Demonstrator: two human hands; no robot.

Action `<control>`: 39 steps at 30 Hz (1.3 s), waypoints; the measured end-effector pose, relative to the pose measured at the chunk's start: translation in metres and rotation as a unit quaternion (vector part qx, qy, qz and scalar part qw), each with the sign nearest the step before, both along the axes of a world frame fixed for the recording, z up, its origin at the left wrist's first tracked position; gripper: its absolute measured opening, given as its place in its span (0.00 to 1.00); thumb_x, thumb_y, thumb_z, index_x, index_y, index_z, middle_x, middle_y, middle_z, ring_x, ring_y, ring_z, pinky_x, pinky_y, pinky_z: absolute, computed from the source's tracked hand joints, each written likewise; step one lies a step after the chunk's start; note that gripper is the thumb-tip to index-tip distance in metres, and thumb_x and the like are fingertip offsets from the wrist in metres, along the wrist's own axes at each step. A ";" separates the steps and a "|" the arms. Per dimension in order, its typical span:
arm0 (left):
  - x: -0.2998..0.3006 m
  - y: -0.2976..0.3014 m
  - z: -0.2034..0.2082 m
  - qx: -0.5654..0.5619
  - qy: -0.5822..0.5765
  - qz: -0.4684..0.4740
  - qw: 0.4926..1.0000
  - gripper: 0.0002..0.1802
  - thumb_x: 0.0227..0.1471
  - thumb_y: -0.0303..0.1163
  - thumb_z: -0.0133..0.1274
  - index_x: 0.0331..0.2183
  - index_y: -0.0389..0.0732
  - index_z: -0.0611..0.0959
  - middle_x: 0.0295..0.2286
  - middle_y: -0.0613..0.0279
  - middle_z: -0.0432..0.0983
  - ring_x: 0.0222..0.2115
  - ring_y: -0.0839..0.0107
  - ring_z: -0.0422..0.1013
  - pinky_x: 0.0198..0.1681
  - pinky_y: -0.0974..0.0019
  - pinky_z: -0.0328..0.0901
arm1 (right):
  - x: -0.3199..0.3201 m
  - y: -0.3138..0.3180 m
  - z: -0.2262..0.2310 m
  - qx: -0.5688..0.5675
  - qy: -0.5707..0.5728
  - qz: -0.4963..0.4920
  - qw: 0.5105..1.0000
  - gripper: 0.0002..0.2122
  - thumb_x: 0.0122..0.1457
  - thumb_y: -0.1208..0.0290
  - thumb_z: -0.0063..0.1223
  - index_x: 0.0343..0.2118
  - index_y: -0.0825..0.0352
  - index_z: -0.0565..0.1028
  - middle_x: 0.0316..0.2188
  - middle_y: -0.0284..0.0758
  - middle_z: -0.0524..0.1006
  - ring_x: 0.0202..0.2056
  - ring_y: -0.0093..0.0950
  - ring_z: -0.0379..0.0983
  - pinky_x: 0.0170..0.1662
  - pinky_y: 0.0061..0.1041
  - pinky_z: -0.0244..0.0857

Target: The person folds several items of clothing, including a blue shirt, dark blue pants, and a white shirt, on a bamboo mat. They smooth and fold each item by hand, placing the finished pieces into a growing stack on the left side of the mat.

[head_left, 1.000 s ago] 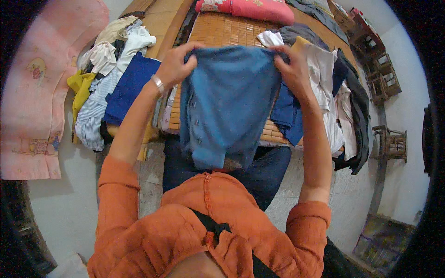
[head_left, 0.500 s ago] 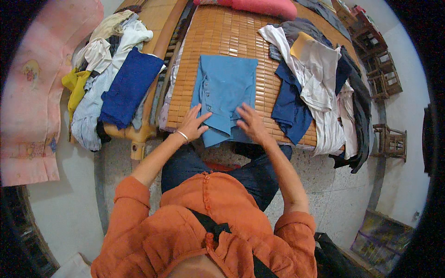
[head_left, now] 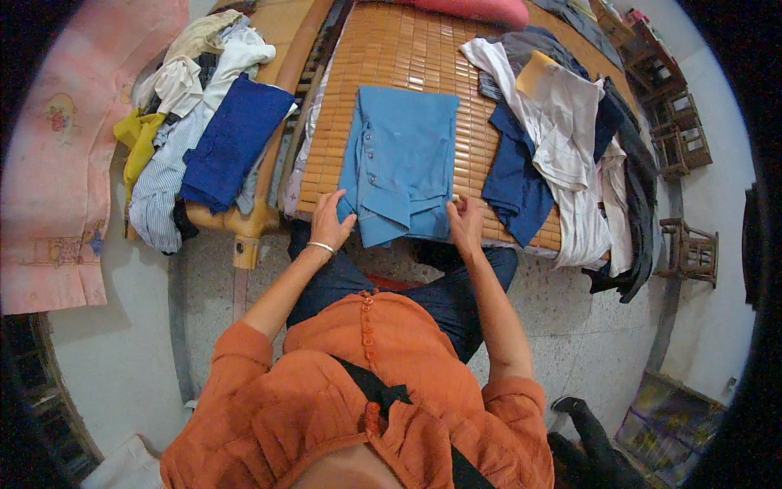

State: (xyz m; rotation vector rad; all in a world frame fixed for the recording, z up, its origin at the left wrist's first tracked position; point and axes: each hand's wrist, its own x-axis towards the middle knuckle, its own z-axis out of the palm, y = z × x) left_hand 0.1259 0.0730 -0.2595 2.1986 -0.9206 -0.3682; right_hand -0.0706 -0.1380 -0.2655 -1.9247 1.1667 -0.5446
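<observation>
Your left hand (head_left: 328,222) lies flat, fingers spread, on the near-left edge of the folded blue shirt (head_left: 403,163). Your right hand (head_left: 466,224) pinches its near-right edge. The shirt lies on the bamboo mat (head_left: 391,57).

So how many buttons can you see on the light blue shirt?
3 on the light blue shirt, in a line down its left side, above the left hand. More may be hidden under the folded cloth.

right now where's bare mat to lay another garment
Bare woven bamboo mat lies beyond the folded light-blue shirt, up to the pink pillow. The mixed clothes pile crowds the right side.
</observation>
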 end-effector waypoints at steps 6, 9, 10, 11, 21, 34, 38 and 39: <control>0.000 -0.001 0.007 0.021 0.020 0.003 1.000 0.31 0.34 0.23 0.58 0.45 0.41 0.68 0.34 0.52 0.64 0.37 0.55 0.64 0.41 0.60 0.61 | 0.007 0.000 -0.010 0.008 0.002 0.016 1.000 0.20 0.46 0.69 0.54 0.42 0.72 0.67 0.25 0.43 0.74 0.26 0.34 0.72 0.31 0.30 0.65; 0.000 0.002 -0.002 0.008 -0.023 -0.010 1.000 0.31 0.34 0.23 0.57 0.45 0.42 0.68 0.34 0.51 0.65 0.35 0.54 0.65 0.40 0.60 0.62 | 0.009 0.002 -0.017 0.028 0.021 0.031 0.999 0.22 0.46 0.69 0.55 0.43 0.73 0.66 0.33 0.47 0.73 0.35 0.41 0.70 0.38 0.34 0.63; 0.000 0.004 -0.005 -0.010 -0.024 -0.014 1.000 0.31 0.34 0.23 0.57 0.45 0.42 0.68 0.34 0.51 0.65 0.35 0.54 0.65 0.40 0.60 0.62 | 0.012 0.004 -0.018 0.043 0.030 0.028 0.998 0.22 0.45 0.69 0.55 0.44 0.73 0.65 0.37 0.48 0.72 0.39 0.44 0.68 0.42 0.35 0.62; -0.003 -0.003 -0.010 -0.037 -0.020 -0.032 0.999 0.32 0.33 0.23 0.57 0.45 0.42 0.67 0.34 0.51 0.66 0.35 0.53 0.65 0.40 0.60 0.62 | 0.008 0.002 -0.023 0.021 0.007 0.018 1.000 0.24 0.45 0.69 0.56 0.45 0.72 0.65 0.39 0.49 0.71 0.42 0.44 0.67 0.45 0.35 0.60; 0.012 0.035 -0.053 -0.056 0.338 0.014 0.939 0.16 0.45 0.31 0.55 0.30 0.38 0.64 0.22 0.59 0.67 0.14 0.68 0.67 0.15 0.72 0.63 | 0.029 0.019 -0.036 0.032 -0.187 0.094 0.977 0.25 0.46 0.70 0.51 0.51 0.57 0.63 0.46 0.46 0.67 0.49 0.42 0.61 0.51 0.35 0.57; -0.004 0.015 -0.068 -0.183 0.711 0.141 0.664 0.36 0.45 0.48 0.54 0.50 0.36 0.64 0.48 0.57 0.61 0.47 0.62 0.60 0.50 0.57 0.57 | 0.037 0.021 -0.051 0.075 -0.231 0.056 0.968 0.13 0.38 0.75 0.49 0.31 0.69 0.75 0.32 0.44 0.75 0.37 0.39 0.70 0.43 0.33 0.63; 0.014 0.019 -0.085 -0.157 0.682 0.194 0.687 0.32 0.43 0.46 0.57 0.45 0.35 0.69 0.42 0.58 0.67 0.42 0.64 0.64 0.46 0.61 0.60 | 0.032 0.024 -0.058 0.084 -0.247 0.052 0.964 0.13 0.38 0.76 0.49 0.31 0.70 0.75 0.32 0.45 0.75 0.38 0.37 0.70 0.43 0.32 0.63; 0.021 0.021 -0.095 -0.144 0.670 0.205 0.699 0.31 0.43 0.46 0.57 0.44 0.35 0.69 0.41 0.58 0.68 0.41 0.64 0.64 0.45 0.62 0.61 | 0.031 0.023 -0.060 0.075 -0.253 0.058 0.963 0.13 0.39 0.76 0.49 0.32 0.70 0.75 0.32 0.45 0.75 0.38 0.37 0.71 0.42 0.31 0.63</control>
